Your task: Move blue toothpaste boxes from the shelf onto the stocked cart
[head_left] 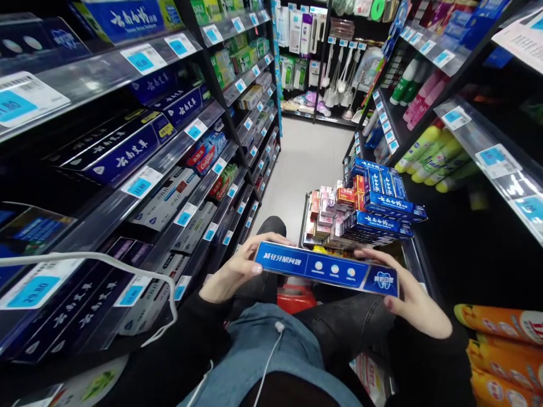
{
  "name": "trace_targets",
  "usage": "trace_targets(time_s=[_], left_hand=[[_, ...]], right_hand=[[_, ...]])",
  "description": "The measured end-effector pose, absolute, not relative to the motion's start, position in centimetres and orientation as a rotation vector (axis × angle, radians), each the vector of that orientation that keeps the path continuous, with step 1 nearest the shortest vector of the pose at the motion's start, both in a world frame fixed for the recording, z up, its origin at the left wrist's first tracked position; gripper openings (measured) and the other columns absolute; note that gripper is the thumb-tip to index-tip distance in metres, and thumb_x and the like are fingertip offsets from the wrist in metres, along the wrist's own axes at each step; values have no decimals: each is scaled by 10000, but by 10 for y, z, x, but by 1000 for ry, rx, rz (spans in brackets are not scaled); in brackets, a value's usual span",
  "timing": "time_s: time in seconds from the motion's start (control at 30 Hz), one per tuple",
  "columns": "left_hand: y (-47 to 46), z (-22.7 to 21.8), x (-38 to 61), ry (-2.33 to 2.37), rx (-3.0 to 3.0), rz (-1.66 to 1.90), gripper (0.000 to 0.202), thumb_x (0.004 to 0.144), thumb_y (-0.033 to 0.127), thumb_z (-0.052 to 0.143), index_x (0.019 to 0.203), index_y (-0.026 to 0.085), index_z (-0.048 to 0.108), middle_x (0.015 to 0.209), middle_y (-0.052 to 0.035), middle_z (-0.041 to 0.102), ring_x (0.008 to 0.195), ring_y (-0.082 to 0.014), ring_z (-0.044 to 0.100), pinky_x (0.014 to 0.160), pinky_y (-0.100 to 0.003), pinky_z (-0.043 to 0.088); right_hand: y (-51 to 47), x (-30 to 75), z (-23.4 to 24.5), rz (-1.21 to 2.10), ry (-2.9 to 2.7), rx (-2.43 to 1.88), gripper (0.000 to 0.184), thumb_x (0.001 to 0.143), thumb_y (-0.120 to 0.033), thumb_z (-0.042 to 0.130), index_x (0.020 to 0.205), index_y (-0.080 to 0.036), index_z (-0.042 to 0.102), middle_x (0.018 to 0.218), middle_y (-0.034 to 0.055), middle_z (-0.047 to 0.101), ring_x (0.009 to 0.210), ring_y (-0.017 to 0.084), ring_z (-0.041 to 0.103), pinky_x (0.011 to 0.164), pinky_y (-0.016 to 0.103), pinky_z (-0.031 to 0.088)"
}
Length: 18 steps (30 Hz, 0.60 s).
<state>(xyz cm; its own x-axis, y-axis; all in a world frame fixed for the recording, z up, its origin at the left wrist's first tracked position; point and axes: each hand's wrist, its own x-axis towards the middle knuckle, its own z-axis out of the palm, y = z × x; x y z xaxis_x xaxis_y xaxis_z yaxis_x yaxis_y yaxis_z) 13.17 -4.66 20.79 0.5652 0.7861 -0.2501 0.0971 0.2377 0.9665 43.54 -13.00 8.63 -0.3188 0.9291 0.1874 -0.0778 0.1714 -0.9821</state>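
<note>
A long blue toothpaste box (pixel 326 268) with white lettering and a tooth picture lies level across my lap, held at both ends. My left hand (pixel 238 267) grips its left end, thumb on the front face and fingers behind. At the right end, my right hand (pixel 418 299) is closed round the box, its thumb at the lower corner. Just beyond the box, several stacked toothpaste boxes (pixel 382 206), blue ones on the right and pink and red ones on the left, sit in a dark-rimmed container. Fingers behind the box are partly hidden.
Shelves of toothpaste boxes (pixel 127 148) with price tags rise close on my left. On the right are shelves with yellow bottles (pixel 432 152) and orange packs (pixel 504 350). A white cable (pixel 173 294) hangs at the left. Pale floor (pixel 311 152) runs to the back racks.
</note>
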Motion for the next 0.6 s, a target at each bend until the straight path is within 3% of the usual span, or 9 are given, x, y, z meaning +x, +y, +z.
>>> trace_targets(time_s=[0.17, 0.27, 0.43, 0.5, 0.6], left_hand=[[-36, 224, 145, 721, 1688, 391, 462, 581, 303, 697, 1024, 176, 659, 1025, -110, 613, 983, -253, 568, 882, -391, 444], [-36, 229, 154, 688, 1812, 327, 448, 590, 294, 698, 1023, 189, 657, 1037, -105, 602, 978, -244, 563, 880, -403, 448], [-35, 231, 170, 625, 2018, 255, 435, 608, 237, 686, 1041, 229, 646, 1073, -75, 570, 998, -228, 545, 921, -431, 433], [-29, 225, 174, 669, 2079, 305, 592, 614, 250, 698, 1190, 268, 559, 1228, -86, 474, 1093, -248, 493, 944, -442, 424], [-12, 202, 169, 894, 2071, 500, 920, 632, 329, 719, 1411, 314, 229, 1427, -113, 202, 1175, -254, 427, 925, -417, 453]], right_hand=[[-109, 456, 100, 1370, -1852, -915, 575, 776, -530, 567, 1242, -199, 508, 1193, 109, 524, 1079, 251, 526, 918, 361, 434], [-99, 451, 114, 1245, -2034, -987, 593, 705, -428, 678, 1228, -206, 512, 1137, 90, 545, 1012, 233, 549, 871, 338, 458], [-83, 433, 136, 1077, -2209, -949, 627, 649, -327, 714, 1213, -202, 470, 1119, 86, 537, 1001, 231, 532, 864, 345, 454], [-67, 439, 140, 961, -2229, -998, 563, 666, -245, 677, 1187, -194, 471, 1113, 92, 532, 1005, 233, 524, 866, 351, 445], [-25, 470, 134, 751, -2211, -1146, 474, 716, -218, 601, 1167, -181, 459, 1111, 103, 526, 990, 233, 526, 851, 359, 443]])
